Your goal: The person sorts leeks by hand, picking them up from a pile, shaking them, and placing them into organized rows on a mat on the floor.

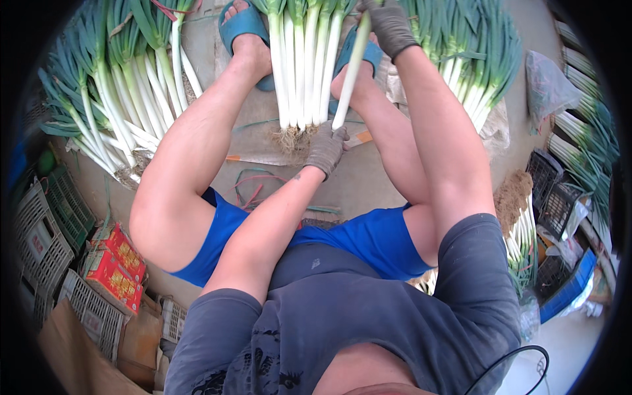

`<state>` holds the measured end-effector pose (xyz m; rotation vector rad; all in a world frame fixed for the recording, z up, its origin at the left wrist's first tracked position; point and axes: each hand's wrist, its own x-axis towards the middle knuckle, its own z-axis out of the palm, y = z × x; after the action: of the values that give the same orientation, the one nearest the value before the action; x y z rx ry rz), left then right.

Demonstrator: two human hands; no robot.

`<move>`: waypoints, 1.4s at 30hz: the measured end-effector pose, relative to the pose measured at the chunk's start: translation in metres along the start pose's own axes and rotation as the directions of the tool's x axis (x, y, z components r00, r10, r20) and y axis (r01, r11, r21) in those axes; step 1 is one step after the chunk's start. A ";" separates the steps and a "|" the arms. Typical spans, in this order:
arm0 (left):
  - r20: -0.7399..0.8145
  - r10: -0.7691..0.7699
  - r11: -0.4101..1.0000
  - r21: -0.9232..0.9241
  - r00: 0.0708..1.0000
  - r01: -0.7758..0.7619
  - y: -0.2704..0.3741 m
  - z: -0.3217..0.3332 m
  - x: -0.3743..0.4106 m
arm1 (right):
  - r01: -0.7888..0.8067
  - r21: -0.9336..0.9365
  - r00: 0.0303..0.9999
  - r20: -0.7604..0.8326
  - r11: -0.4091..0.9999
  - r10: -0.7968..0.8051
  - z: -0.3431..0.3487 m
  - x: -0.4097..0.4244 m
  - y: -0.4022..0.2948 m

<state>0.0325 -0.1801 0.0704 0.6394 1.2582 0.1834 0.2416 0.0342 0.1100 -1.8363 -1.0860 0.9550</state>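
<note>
My right hand (390,27), in a grey-brown knit glove, grips a single leek or large green onion (353,74) high on its stalk. That stalk slants down to my left hand (328,148), gloved alike, whose fingers close around its root end. Close beside it, between my feet, a row of the same vegetables (301,69) lies side by side with white stalks towards me. Their stringy roots (291,138) lie just left of my left hand. The leaf tops are cut off by the picture's upper edge.
More leeks lie in piles at the left (133,94) and right (474,74). Plastic crates (94,311) and red boxes (116,266) stand at lower left. At right are black crates (558,207), a plastic bag (550,89) and a blue tray (568,286). Loose ties (254,195) lie before me.
</note>
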 end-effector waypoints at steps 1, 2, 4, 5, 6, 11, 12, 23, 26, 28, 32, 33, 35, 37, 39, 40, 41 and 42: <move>0.013 -0.108 0.990 -0.089 0.994 0.109 -0.005 -0.002 0.015 | 0.324 -0.498 0.942 0.090 0.804 -0.324 0.017 -0.003 0.009; 0.004 -0.189 0.962 -0.198 0.982 0.186 -0.013 -0.002 0.025 | 0.240 -0.631 0.969 0.199 0.737 -0.145 0.032 -0.003 0.032; -0.022 -0.254 0.924 -0.301 0.967 0.236 -0.024 -0.004 0.035 | 0.011 -0.883 0.990 0.075 0.470 0.117 0.071 -0.019 0.032; -0.025 -0.281 0.903 -0.346 0.959 0.255 -0.026 -0.004 0.038 | 0.025 -0.889 0.997 0.055 0.458 0.053 0.073 -0.025 0.026; -0.016 -0.294 0.905 -0.325 0.956 0.273 -0.029 -0.004 0.041 | 0.031 -0.894 1.000 0.030 0.446 -0.010 0.073 -0.029 0.022; -0.059 -0.409 0.862 -0.353 0.911 0.364 -0.029 -0.014 0.035 | 0.011 -0.823 0.950 0.186 0.569 0.250 0.083 -0.026 -0.022; -0.055 -0.393 0.877 -0.324 0.918 0.355 -0.030 -0.013 0.040 | -0.012 -0.833 0.963 0.139 0.553 0.230 0.078 -0.025 -0.018; 0.012 -0.346 0.933 -0.095 0.938 0.346 -0.060 -0.017 0.060 | -0.139 -0.722 0.906 0.183 0.678 0.381 0.039 0.008 0.055; -0.031 -0.378 0.916 0.133 0.925 0.379 -0.048 -0.022 0.038 | -0.007 -0.715 0.977 0.144 0.699 0.157 -0.069 -0.011 0.022; 0.001 -0.387 0.770 0.551 0.922 0.323 -0.060 -0.023 0.027 | -0.059 -0.698 0.991 0.047 0.714 0.127 -0.167 -0.030 0.050; 0.212 -0.305 0.352 0.931 0.929 -0.097 -0.038 0.006 -0.054 | -0.533 -0.648 0.843 -0.350 0.545 0.409 -0.330 -0.151 0.131; 0.246 -0.276 0.341 0.929 0.929 -0.145 -0.035 0.008 -0.070 | -0.591 -0.621 0.804 -0.396 0.515 0.444 -0.346 -0.178 0.147; 0.315 -0.242 0.373 0.904 0.918 -0.211 -0.033 0.008 -0.085 | -0.639 -0.673 0.690 -0.286 0.373 0.665 -0.375 -0.228 0.202; 0.381 -0.223 0.466 0.850 0.897 -0.245 -0.033 0.008 -0.089 | -0.639 -0.686 0.676 -0.285 0.348 0.680 -0.387 -0.283 0.279; 0.289 -0.185 0.553 0.820 0.939 -0.144 -0.036 -0.003 -0.094 | -0.715 -0.471 0.686 -0.330 0.517 0.648 -0.348 -0.284 0.280; 0.221 -0.141 0.609 0.788 0.965 -0.091 -0.037 -0.010 -0.100 | -0.705 -0.364 0.709 -0.334 0.609 0.621 -0.323 -0.264 0.272; 0.212 -0.123 0.585 0.805 0.970 -0.101 -0.035 -0.013 -0.102 | -0.718 -0.380 0.696 -0.350 0.583 0.628 -0.312 -0.262 0.269; 0.231 -0.116 0.557 0.820 0.966 -0.129 -0.032 -0.011 -0.099 | -0.747 -0.390 0.663 -0.389 0.538 0.639 -0.310 -0.270 0.267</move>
<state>-0.0162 -0.2484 0.1326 1.4517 1.0294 -0.5417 0.5053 -0.3752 0.0568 -2.8916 -0.4508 0.9057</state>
